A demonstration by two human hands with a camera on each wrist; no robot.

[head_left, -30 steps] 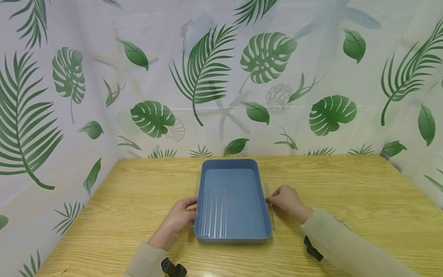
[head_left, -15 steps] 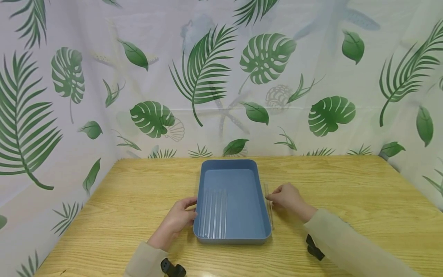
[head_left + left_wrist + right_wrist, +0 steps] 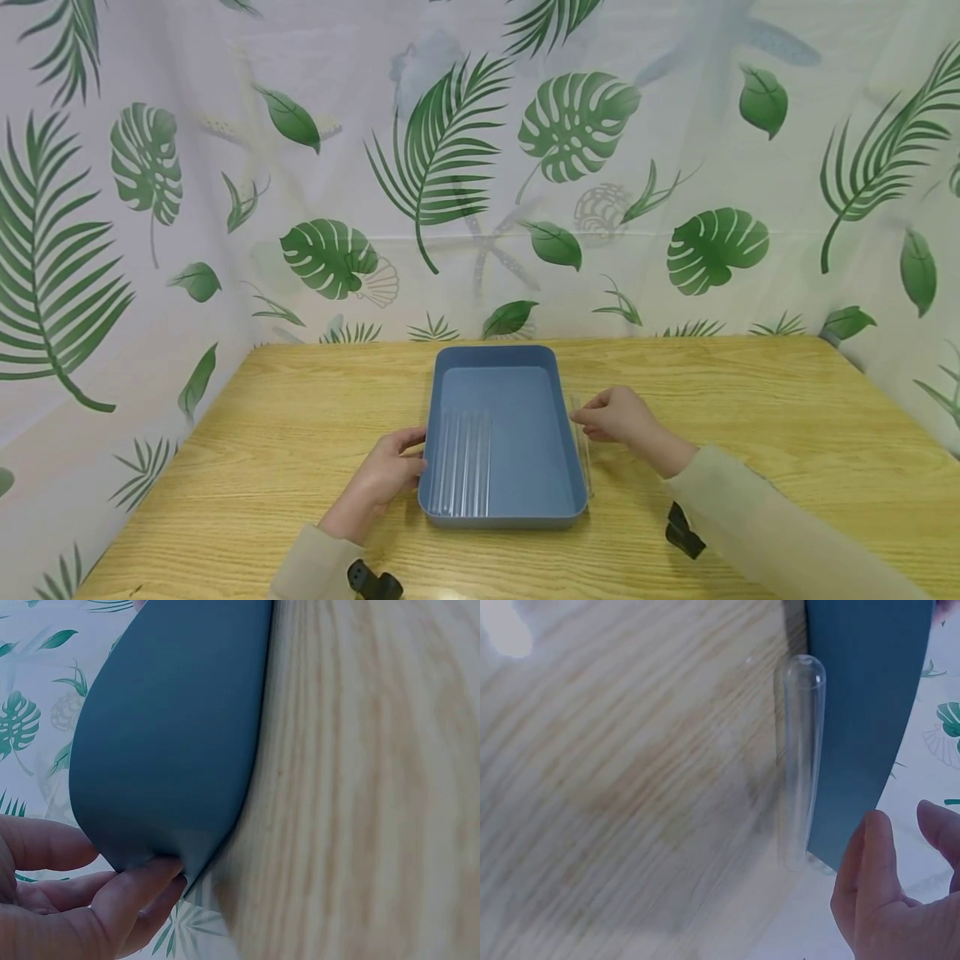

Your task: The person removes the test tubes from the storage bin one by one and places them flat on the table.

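A blue rectangular tray (image 3: 532, 442) stands on the table, with several clear test tubes (image 3: 461, 462) lying side by side in its near left part. Along the outside of its right wall lies another clear test tube (image 3: 802, 757), rounded end towards me. My right hand (image 3: 622, 417) is beside the tray's right edge, over the far part of this tube. In the right wrist view its thumb and fingers are apart with nothing between them. My left hand (image 3: 386, 471) touches the tray's left outer wall, its fingertips (image 3: 169, 866) against the blue side.
The wooden table (image 3: 315, 400) extends around the tray on all sides. A white cloth (image 3: 465, 275) printed with green leaves hangs behind and at the sides. Black camera mounts (image 3: 375, 581) sit on both wrists, below beige sleeves (image 3: 757, 508).
My right hand has risen slightly and shifted away from me along the tray's right side, while the test tube there stays lying. My left hand and the tray hold still.
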